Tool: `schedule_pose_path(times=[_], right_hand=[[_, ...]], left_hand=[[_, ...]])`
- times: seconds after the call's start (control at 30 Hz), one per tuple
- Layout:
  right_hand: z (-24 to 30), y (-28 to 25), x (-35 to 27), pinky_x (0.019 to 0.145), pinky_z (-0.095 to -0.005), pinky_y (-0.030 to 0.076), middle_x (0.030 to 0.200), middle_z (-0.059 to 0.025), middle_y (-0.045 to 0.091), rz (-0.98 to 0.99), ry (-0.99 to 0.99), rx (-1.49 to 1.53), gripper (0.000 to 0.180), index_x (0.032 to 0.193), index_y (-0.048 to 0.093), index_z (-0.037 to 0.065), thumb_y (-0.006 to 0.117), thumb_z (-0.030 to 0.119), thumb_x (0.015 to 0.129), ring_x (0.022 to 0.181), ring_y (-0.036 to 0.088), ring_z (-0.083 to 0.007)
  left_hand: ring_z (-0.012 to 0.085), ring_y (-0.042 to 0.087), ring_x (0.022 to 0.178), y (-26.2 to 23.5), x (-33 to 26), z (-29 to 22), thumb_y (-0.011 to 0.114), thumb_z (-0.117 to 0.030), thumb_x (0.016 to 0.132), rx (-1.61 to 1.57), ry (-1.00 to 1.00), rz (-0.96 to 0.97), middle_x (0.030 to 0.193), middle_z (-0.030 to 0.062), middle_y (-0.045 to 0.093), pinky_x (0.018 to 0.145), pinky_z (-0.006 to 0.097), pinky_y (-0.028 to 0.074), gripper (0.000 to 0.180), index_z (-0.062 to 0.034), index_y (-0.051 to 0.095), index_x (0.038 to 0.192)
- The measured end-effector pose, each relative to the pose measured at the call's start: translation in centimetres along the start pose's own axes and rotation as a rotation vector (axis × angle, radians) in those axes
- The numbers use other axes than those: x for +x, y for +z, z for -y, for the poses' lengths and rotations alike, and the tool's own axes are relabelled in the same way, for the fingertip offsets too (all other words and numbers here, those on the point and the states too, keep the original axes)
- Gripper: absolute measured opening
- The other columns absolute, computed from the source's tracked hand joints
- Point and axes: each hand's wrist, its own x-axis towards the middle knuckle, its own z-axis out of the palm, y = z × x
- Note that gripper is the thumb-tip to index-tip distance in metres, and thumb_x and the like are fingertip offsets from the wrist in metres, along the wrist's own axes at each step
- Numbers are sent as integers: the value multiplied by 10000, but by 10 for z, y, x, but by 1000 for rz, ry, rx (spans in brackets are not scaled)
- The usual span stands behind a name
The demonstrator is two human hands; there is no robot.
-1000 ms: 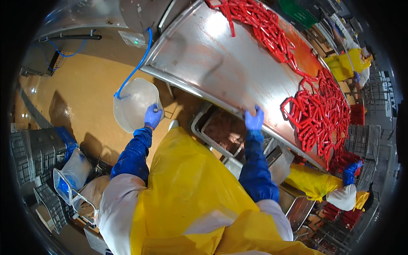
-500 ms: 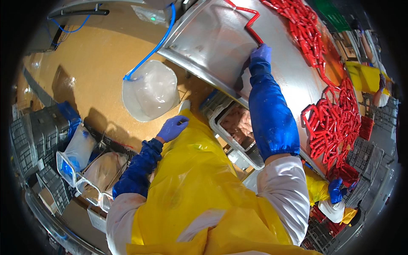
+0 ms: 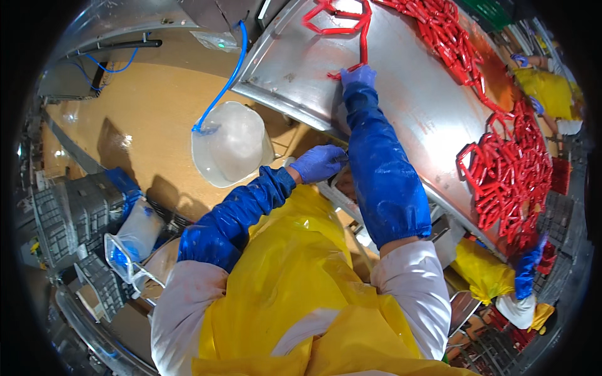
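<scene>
My right hand [image 3: 359, 76], in a purple glove, is closed on the end of a string of red sausages [image 3: 363, 44]. Beyond that hand the string runs away over the steel table [image 3: 401, 100] and bends into a loop at the far edge. A short piece of red sausage shows just left of the glove. My left hand [image 3: 318, 163], also purple-gloved, is beside my right forearm, off the table's near side. Its fingers are bent and pressed together; whatever may be between them is hidden.
Heaps of linked red sausages [image 3: 508, 175] cover the table's right side. A whitish tub [image 3: 231, 147] stands on the tan floor at left, with a blue hose [image 3: 227, 78] above it. Grey crates [image 3: 81, 207] stand far left. Co-workers in yellow aprons [image 3: 486, 269] are at the right.
My left hand has moved up and right, from above my apron to beside my right forearm. My right hand has shifted left with the sausage string, and more of its loop shows.
</scene>
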Motion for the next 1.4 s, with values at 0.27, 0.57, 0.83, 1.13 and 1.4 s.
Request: schedule_pose_path(times=[0.27,0.57,0.83,1.13,1.4], right_hand=[[-132,-20,-134,517,-349,464,718,-63,597,368,172,732,286,1052,606,23,551,290,967,563,567,-178],[-249,-101,-367,576,-276,421,797,8,537,462,295,826,278,1109,580,89,629,324,969,650,496,-95],[-191,-71,-335,749,-318,498,907,-20,617,585,130,854,391,1148,588,48,745,286,881,782,572,-142],[-171,-106,-344,747,-395,521,906,-127,685,271,-132,221,312,1059,616,90,757,261,840,849,667,-295],[-212,-98,-318,450,-249,352,690,-13,565,1092,124,790,429,974,610,145,536,566,946,558,525,-152]], left_hand=[[152,676,922,55,-9,27,513,-348,1036,-1155,-465,-43,1059,72,698,858,303,538,393,-2,629,1182],[164,548,608,65,134,55,606,-275,984,-1807,-312,-294,654,3,527,662,397,521,233,-110,539,833],[170,557,664,78,98,23,579,-268,997,-1806,-388,-112,748,33,557,744,398,516,215,-98,554,868],[105,624,846,68,-8,20,694,-307,937,-1111,-587,221,969,33,657,793,262,544,336,-39,658,1138],[143,663,819,46,-20,-3,700,-210,934,-1164,-463,183,939,60,672,787,280,569,286,-19,633,1136]])
